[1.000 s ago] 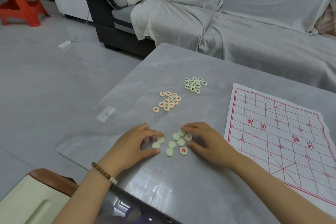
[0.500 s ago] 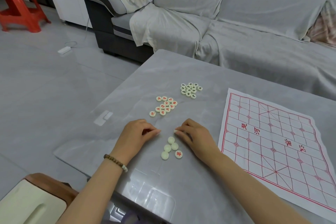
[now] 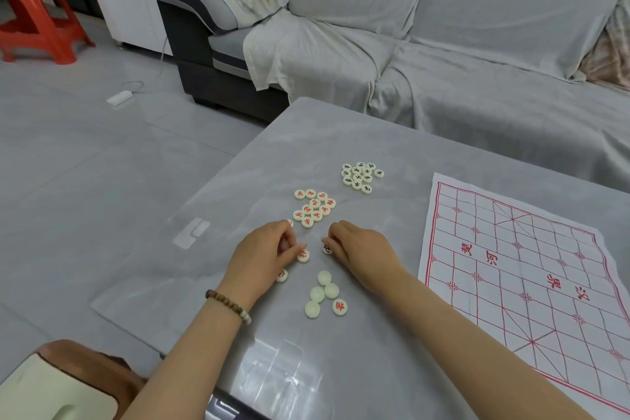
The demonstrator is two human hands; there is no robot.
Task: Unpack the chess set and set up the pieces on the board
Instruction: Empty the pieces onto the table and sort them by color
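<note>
A white cloth chess board (image 3: 531, 269) with red grid lines lies on the right of the grey table (image 3: 375, 140). A cluster of red-marked round pieces (image 3: 314, 209) sits mid-table, and a cluster of black-marked pieces (image 3: 362, 176) lies further back. Near me are several cream pieces (image 3: 322, 295), most face down, one showing red. My left hand (image 3: 264, 254) pinches a red-marked piece (image 3: 303, 255) at its fingertips; another red piece (image 3: 281, 275) lies under its palm edge. My right hand (image 3: 361, 251) pinches a black-marked piece (image 3: 327, 248).
A grey covered sofa (image 3: 443, 44) runs behind the table. A red plastic stool (image 3: 37, 17) stands far left on the tiled floor. A white power adapter (image 3: 119, 98) lies on the floor. A brown and cream chair (image 3: 58, 382) is at the bottom left.
Both hands lifted pieces out of the near pile and moved them slightly away from me. Two pieces now show their marked faces at my fingertips.
</note>
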